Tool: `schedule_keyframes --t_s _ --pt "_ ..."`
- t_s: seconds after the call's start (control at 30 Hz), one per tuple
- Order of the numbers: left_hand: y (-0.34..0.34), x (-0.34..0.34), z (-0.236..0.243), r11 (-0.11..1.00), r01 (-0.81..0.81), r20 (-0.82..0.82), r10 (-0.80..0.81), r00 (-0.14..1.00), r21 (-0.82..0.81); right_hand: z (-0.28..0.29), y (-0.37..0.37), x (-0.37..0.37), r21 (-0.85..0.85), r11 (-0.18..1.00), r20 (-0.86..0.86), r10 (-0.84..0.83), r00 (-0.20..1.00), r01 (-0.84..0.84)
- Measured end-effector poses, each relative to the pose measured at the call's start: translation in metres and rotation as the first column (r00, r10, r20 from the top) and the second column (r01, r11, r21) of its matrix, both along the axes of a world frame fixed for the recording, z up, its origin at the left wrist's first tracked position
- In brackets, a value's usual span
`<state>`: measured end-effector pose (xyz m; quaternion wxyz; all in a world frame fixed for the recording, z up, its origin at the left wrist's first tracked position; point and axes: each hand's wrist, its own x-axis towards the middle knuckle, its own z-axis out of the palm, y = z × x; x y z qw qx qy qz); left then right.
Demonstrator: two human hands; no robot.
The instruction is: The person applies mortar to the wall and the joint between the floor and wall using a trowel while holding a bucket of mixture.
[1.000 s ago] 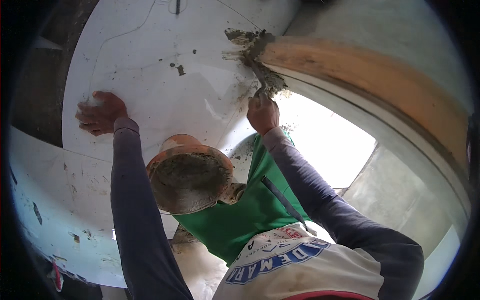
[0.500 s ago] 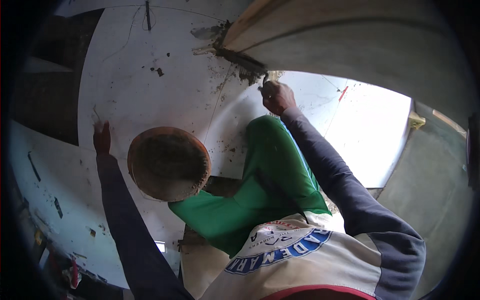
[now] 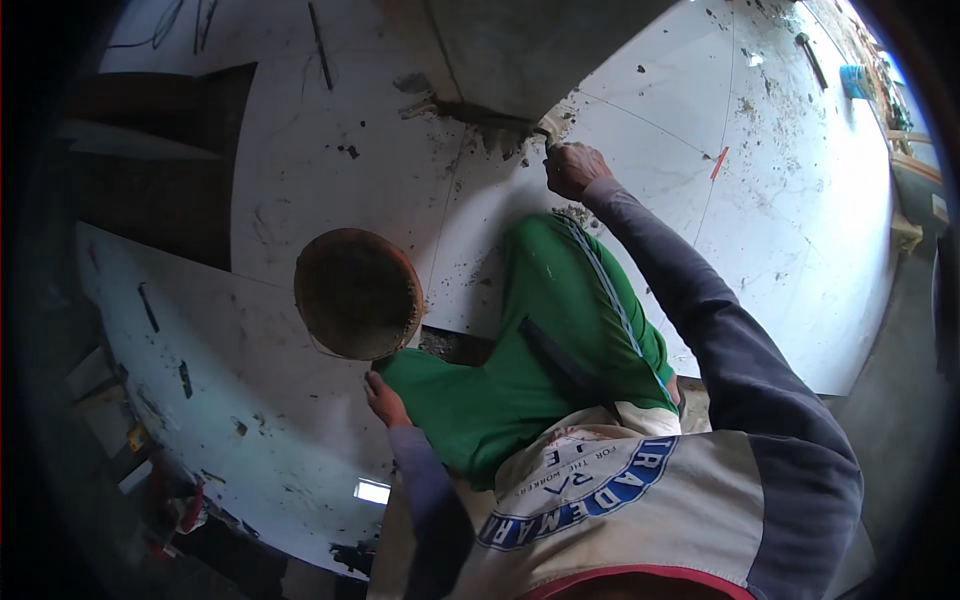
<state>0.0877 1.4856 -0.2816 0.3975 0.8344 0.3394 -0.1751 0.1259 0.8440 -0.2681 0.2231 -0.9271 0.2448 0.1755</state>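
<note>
My right hand point(image 3: 575, 170) is closed around a trowel point(image 3: 545, 140), of which only the dark bent neck shows. It works low against the corner of a grey pillar point(image 3: 500, 60), where dark wet mortar point(image 3: 495, 130) lies smeared along the base and on the white tiles. Beside my left knee, my left hand point(image 3: 387, 402) is held with its fingers apart and nothing visible in it. A round brown basin point(image 3: 412, 275) with a dark inside stands on the floor just beyond that hand.
Large white floor tiles point(image 3: 330, 190) carry mortar crumbs. At the left is a dark gap point(image 3: 165, 190) in the tiling. A red stick point(image 3: 719, 163) lies to the right, a hammer-like tool point(image 3: 812, 60) farther off near a blue bucket point(image 3: 855, 82). A dark rod point(image 3: 320, 45) lies far left.
My left hand has come back from beyond the basin's left side to beside my knee. My right hand stays at the pillar's corner, with the view shifted so more floor shows on the right.
</note>
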Motion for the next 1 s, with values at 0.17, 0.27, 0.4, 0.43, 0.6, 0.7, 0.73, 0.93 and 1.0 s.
schedule_keyframes --t_s 0.17,0.27,0.4,0.43,0.6,0.7,0.73,0.93,1.0 --pt "-0.077 -0.045 0.074 0.957 0.192 0.059 -0.209 0.976 0.218 0.017 0.006 -0.025 0.059 0.996 0.179 -0.077 0.981 0.067" --pt "-0.092 -0.049 0.084 0.926 0.259 0.026 -0.276 0.961 0.276 0.025 -0.003 -0.027 0.031 0.999 0.072 -0.041 0.997 0.039" --pt "-0.097 -0.062 0.077 0.951 0.189 -0.035 -0.186 0.982 0.245 0.039 -0.004 -0.049 0.126 0.987 0.234 -0.123 0.964 0.095" --pt "-0.098 -0.066 0.077 0.898 0.247 -0.098 -0.227 0.969 0.364 0.043 0.000 -0.062 0.156 0.978 0.312 -0.183 0.932 0.140" --pt "-0.118 -0.080 0.082 0.911 0.260 -0.068 -0.252 0.965 0.321 0.050 0.001 -0.132 0.301 0.887 0.339 -0.443 0.830 0.350" --pt "-0.123 -0.079 0.086 0.921 0.240 -0.029 -0.243 0.970 0.309 0.034 -0.012 -0.146 0.276 0.855 0.176 -0.495 0.851 0.440" --pt "-0.123 -0.078 0.085 0.919 0.234 -0.015 -0.242 0.970 0.318 0.026 -0.016 -0.144 0.299 0.859 0.227 -0.486 0.844 0.415" --pt "-0.112 -0.072 0.077 0.928 0.231 0.037 -0.252 0.967 0.291 -0.036 -0.021 -0.092 0.902 -0.351 -0.419 -0.849 0.321 0.251" --pt "-0.113 -0.071 0.077 0.929 0.231 0.037 -0.252 0.967 0.290 -0.051 -0.020 -0.059 0.893 -0.418 -0.451 -0.829 0.330 0.169"
